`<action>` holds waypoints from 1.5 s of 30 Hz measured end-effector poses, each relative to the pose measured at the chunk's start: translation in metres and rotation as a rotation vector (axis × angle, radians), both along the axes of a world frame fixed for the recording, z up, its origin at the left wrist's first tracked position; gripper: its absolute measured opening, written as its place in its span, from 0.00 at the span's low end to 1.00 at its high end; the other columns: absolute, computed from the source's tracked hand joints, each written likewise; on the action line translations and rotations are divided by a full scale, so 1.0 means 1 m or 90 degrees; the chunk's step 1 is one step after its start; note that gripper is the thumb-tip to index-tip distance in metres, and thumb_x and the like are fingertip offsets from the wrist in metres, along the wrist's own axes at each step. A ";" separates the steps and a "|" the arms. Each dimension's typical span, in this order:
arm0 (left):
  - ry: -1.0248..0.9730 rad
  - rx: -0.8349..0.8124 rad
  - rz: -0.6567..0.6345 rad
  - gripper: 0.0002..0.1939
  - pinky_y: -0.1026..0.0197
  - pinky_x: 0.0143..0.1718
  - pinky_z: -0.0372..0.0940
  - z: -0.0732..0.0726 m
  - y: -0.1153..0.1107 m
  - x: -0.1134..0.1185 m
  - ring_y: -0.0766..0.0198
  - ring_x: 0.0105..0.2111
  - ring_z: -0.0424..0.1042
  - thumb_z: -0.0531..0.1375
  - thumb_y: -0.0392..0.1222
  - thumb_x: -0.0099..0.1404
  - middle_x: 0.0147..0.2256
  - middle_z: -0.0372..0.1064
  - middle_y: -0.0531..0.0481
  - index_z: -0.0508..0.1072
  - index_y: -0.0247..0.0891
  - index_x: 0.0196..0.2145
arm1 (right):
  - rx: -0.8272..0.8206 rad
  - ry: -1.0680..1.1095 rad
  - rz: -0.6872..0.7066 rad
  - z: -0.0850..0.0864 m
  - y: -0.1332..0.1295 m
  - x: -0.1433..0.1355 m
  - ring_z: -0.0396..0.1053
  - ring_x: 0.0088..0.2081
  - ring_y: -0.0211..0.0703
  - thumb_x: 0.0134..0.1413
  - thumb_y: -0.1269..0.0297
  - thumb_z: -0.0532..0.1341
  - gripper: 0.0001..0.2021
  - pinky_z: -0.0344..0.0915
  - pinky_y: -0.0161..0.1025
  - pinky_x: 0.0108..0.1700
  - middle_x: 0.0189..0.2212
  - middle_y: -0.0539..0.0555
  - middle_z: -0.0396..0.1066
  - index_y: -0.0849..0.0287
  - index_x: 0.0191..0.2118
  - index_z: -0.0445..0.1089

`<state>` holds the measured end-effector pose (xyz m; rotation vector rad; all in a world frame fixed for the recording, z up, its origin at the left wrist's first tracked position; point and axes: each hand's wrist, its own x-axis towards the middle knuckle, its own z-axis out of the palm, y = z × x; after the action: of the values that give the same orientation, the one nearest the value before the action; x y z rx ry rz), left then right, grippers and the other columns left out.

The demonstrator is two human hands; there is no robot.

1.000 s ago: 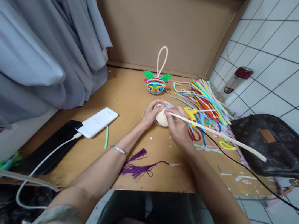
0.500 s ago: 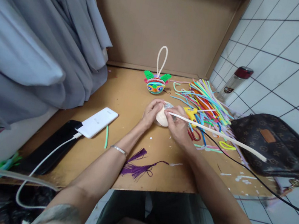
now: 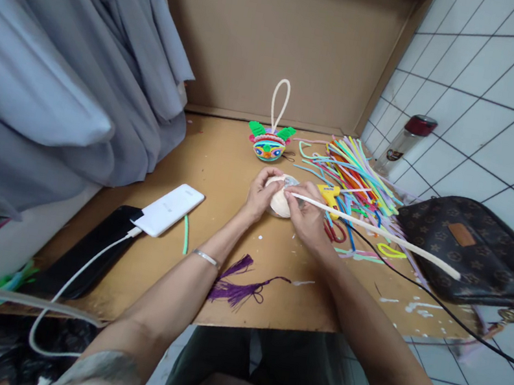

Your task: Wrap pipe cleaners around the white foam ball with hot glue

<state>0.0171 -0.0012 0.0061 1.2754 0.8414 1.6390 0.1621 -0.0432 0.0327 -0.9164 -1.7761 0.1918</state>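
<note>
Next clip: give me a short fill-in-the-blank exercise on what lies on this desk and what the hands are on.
1. Both hands, left hand and right hand, are closed on a cream ball from which a long cream ____ sticks out to the right.
2. The white power bank lies to the ____ of the hands.
3. The tassel near the desk's front edge is ____ in colour.
4. The bottle by the tiled wall has a ____ cap.

Missing words: pipe cleaner; left; purple; red

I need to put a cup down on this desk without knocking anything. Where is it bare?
Bare board lies between the white power bank, the finished ornament and the left hand. It is crowded right of the right hand: pipe cleaners, glue gun, handbag.
</note>
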 end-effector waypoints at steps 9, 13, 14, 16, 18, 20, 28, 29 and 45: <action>0.002 0.014 -0.021 0.12 0.59 0.47 0.68 0.000 -0.001 -0.002 0.59 0.43 0.75 0.65 0.49 0.56 0.44 0.75 0.49 0.72 0.40 0.34 | 0.004 -0.004 0.003 0.000 0.000 0.001 0.69 0.42 0.49 0.68 0.52 0.57 0.15 0.67 0.46 0.45 0.37 0.55 0.71 0.51 0.36 0.77; 0.016 0.014 -0.013 0.11 0.58 0.49 0.69 -0.001 -0.001 -0.002 0.58 0.45 0.76 0.65 0.49 0.58 0.45 0.76 0.48 0.72 0.40 0.34 | 0.011 -0.005 -0.005 -0.001 0.000 0.000 0.69 0.42 0.49 0.68 0.51 0.56 0.16 0.67 0.46 0.46 0.36 0.55 0.72 0.51 0.35 0.76; 0.018 0.014 -0.010 0.11 0.58 0.49 0.69 -0.001 -0.001 -0.003 0.58 0.45 0.76 0.65 0.49 0.58 0.45 0.76 0.48 0.73 0.40 0.35 | 0.011 -0.004 -0.005 -0.001 0.000 0.000 0.69 0.42 0.50 0.68 0.51 0.56 0.15 0.68 0.46 0.46 0.36 0.55 0.72 0.51 0.35 0.76; 0.019 0.014 -0.008 0.12 0.58 0.48 0.69 -0.002 -0.001 -0.002 0.58 0.45 0.76 0.64 0.50 0.58 0.45 0.76 0.48 0.73 0.41 0.35 | 0.009 -0.003 -0.002 -0.001 0.000 0.000 0.69 0.42 0.50 0.68 0.52 0.56 0.15 0.68 0.47 0.46 0.36 0.55 0.72 0.51 0.35 0.76; 0.016 0.011 -0.006 0.12 0.58 0.46 0.69 -0.003 0.000 -0.002 0.57 0.44 0.76 0.64 0.51 0.58 0.44 0.77 0.48 0.73 0.41 0.35 | 0.006 -0.002 0.006 -0.001 0.000 0.000 0.69 0.42 0.50 0.68 0.52 0.56 0.15 0.68 0.47 0.46 0.36 0.55 0.72 0.51 0.35 0.76; 0.009 0.006 -0.007 0.13 0.57 0.46 0.69 -0.003 0.000 -0.003 0.57 0.44 0.76 0.64 0.52 0.58 0.43 0.77 0.48 0.73 0.41 0.35 | 0.006 0.002 0.009 -0.001 0.000 0.000 0.70 0.42 0.50 0.68 0.53 0.56 0.15 0.67 0.47 0.47 0.36 0.55 0.72 0.51 0.36 0.76; 0.026 0.029 -0.025 0.18 0.58 0.43 0.69 -0.003 -0.002 -0.004 0.56 0.42 0.76 0.65 0.58 0.58 0.44 0.77 0.47 0.73 0.41 0.36 | 0.012 -0.001 0.010 0.000 -0.001 0.000 0.70 0.41 0.50 0.68 0.54 0.57 0.14 0.67 0.48 0.47 0.35 0.55 0.71 0.52 0.36 0.76; 0.029 0.029 -0.025 0.18 0.58 0.42 0.69 -0.003 -0.002 -0.004 0.57 0.42 0.75 0.65 0.58 0.58 0.43 0.77 0.47 0.73 0.41 0.37 | 0.012 -0.001 0.007 0.000 -0.001 0.000 0.70 0.40 0.49 0.68 0.54 0.56 0.14 0.67 0.47 0.46 0.35 0.55 0.71 0.52 0.36 0.76; 0.119 0.079 0.026 0.20 0.53 0.59 0.66 -0.004 -0.002 -0.006 0.52 0.52 0.73 0.62 0.56 0.63 0.48 0.75 0.44 0.78 0.41 0.46 | 0.000 -0.018 0.010 0.002 0.000 0.002 0.70 0.42 0.49 0.68 0.54 0.56 0.13 0.68 0.48 0.48 0.36 0.55 0.72 0.50 0.36 0.76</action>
<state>0.0113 -0.0032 0.0018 1.5256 0.8951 1.6431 0.1638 -0.0435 0.0345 -0.9087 -1.8099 0.1904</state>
